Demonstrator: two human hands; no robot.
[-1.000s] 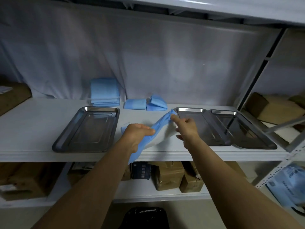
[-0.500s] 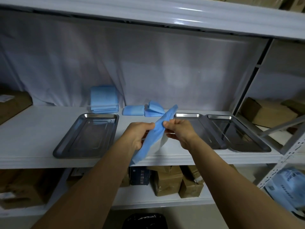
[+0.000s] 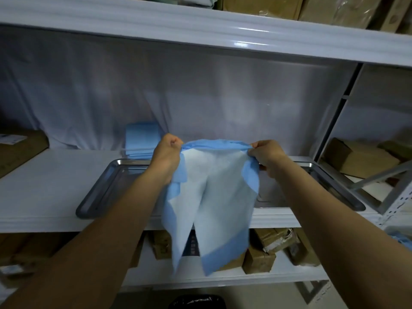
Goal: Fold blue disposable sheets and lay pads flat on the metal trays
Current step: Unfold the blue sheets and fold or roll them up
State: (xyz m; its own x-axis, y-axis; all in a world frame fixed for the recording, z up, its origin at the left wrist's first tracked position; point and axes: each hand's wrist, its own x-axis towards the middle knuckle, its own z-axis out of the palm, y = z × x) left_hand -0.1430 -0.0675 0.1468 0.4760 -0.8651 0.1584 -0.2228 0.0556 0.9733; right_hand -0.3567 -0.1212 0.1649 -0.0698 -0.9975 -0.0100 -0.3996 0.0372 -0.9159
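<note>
A blue disposable pad (image 3: pixel 214 197) with a pale middle and blue border hangs unfolded in the air in front of the shelf. My left hand (image 3: pixel 167 152) grips its top left corner and my right hand (image 3: pixel 267 155) pinches its top right corner, stretching the top edge between them. A metal tray (image 3: pixel 107 188) lies on the white shelf behind my left forearm. Another metal tray (image 3: pixel 330 181) lies to the right, partly hidden by my right arm and the pad. A stack of folded blue sheets (image 3: pixel 140 139) stands at the back of the shelf.
The white shelf (image 3: pixel 44 175) has a draped white cloth behind it. A brown box (image 3: pixel 20 148) sits at the far left and cardboard boxes (image 3: pixel 361 157) at the right. Boxes (image 3: pixel 263 253) fill the lower shelf. A black bin (image 3: pixel 198 302) stands below.
The pad was a narrow folded strip held between my hands near the shelf. My hands have moved apart and up, and the pad now hangs open.
</note>
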